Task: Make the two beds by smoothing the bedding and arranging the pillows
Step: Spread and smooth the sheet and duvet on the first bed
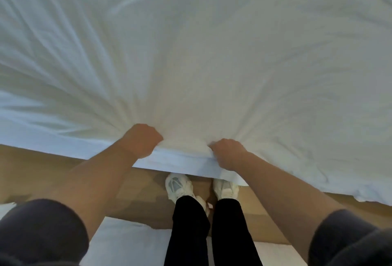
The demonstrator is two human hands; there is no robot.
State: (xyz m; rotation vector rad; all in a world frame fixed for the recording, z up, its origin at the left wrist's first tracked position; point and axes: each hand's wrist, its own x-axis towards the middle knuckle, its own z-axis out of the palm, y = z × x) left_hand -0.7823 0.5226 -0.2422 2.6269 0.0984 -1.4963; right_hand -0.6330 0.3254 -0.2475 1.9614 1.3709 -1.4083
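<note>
A white duvet (201, 53) covers the bed and fills the upper two thirds of the head view. Creases fan out across it from its near edge. My left hand (142, 140) grips that edge with curled fingers, bunching the cloth. My right hand (228, 153) grips the same edge a little to the right, fingers curled into the fabric. The strip of duvet edge (182, 162) between the hands is pulled taut over the side of the bed. No pillows are in view.
Brown floor (53, 170) runs along the bed's near side, where my feet in white shoes (179, 187) stand close to the edge. White bedding of a second bed (127, 242) lies behind my legs at the bottom.
</note>
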